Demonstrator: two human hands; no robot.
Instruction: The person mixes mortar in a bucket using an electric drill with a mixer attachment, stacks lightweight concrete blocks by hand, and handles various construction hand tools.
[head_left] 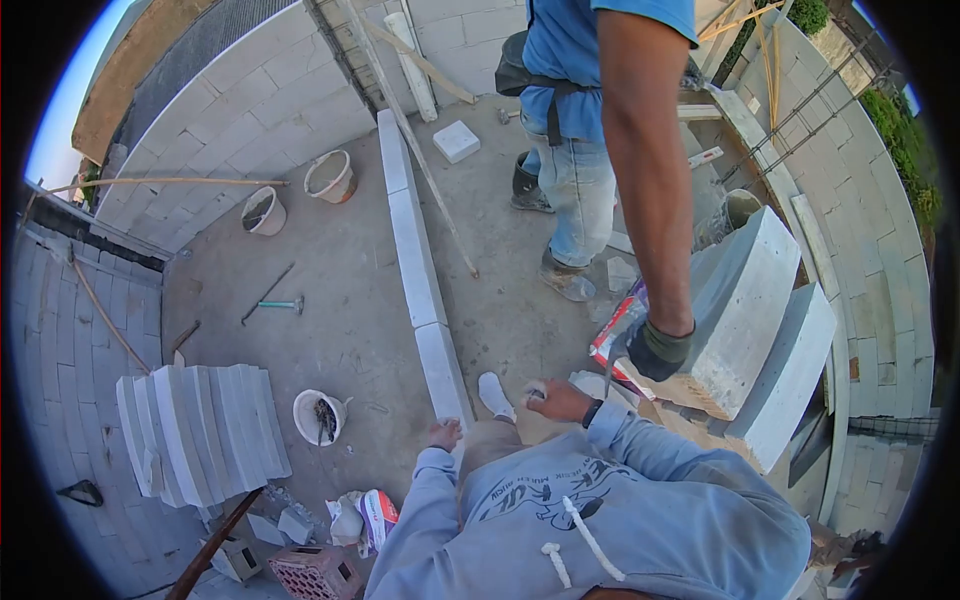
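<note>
My left hand (445,434) is by the near end of a low row of white blocks (408,235), its fingers curled in, with nothing visible in them. Whether it touches the block is hard to tell. My right hand (565,402) is in front of my body, fingers closed around something small and pale that I cannot make out. A white shoe (495,395) shows between my hands. To the right, a co-worker's gloved hand (655,350) hangs beside a large white block (740,310) and a red-and-white bag (612,335).
Stacked blocks (205,430) and a white bucket (321,417) stand at left. Two more buckets, the nearer one (264,211) among them, sit by the back wall. A hammer (285,304) lies on the floor. A long pole (420,150) leans across the block row. The co-worker (580,190) stands ahead.
</note>
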